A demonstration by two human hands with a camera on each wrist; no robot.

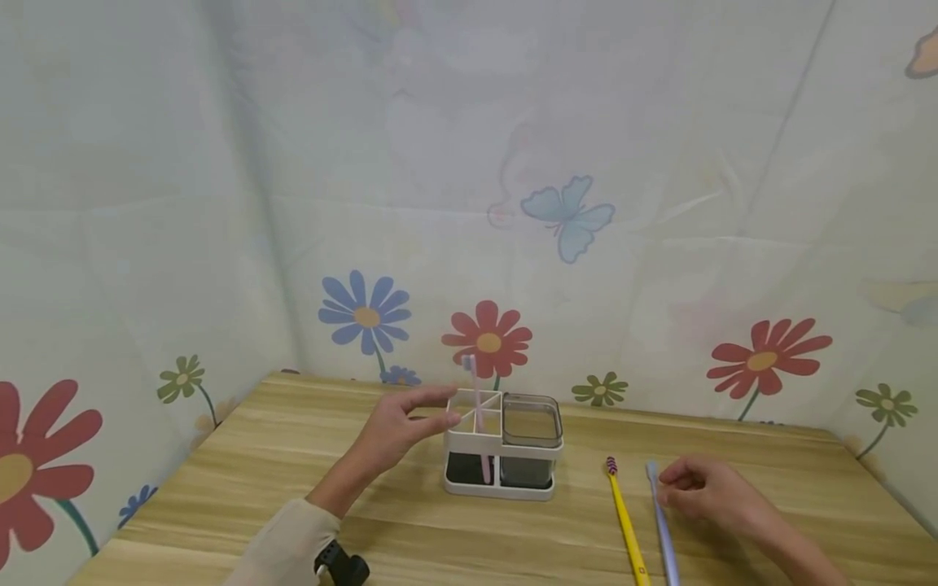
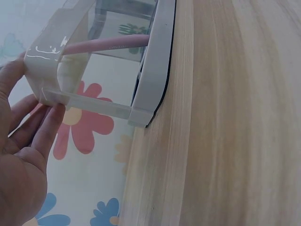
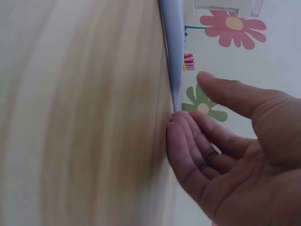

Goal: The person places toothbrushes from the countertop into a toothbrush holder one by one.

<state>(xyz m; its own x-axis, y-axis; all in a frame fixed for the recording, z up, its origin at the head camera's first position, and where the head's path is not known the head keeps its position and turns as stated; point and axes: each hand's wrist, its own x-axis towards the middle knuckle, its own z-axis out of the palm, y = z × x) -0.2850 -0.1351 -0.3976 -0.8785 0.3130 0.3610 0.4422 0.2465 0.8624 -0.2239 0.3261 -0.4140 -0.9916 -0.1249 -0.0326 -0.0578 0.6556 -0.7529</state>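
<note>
The left hand (image 1: 403, 427) gripped the toothbrush holder (image 1: 506, 446) by its rim. The right hand (image 1: 714, 495) held nothing, fingers (image 3: 179, 146) loosely bent, thumb (image 3: 235, 95) apart, beside the lavender toothbrush (image 1: 663, 527) on the tabletop (image 1: 256, 464). A misaligned pinch could have rolled this brush into the yellow toothbrush (image 1: 626, 521). The right wrist view showed the thumb's clearance; the head view did not

A light-brown, wood-grained tabletop (image 1: 198, 505) stands against a pale, creased backdrop (image 1: 410, 163). Printed on it are a light-blue butterfly (image 1: 568, 218), a blue-petalled, orange-centred flower (image 1: 366, 317) lower left, a large red-petalled flower (image 1: 762, 360) at right, and between them a small olive-green flower (image 1: 600, 391).
</note>
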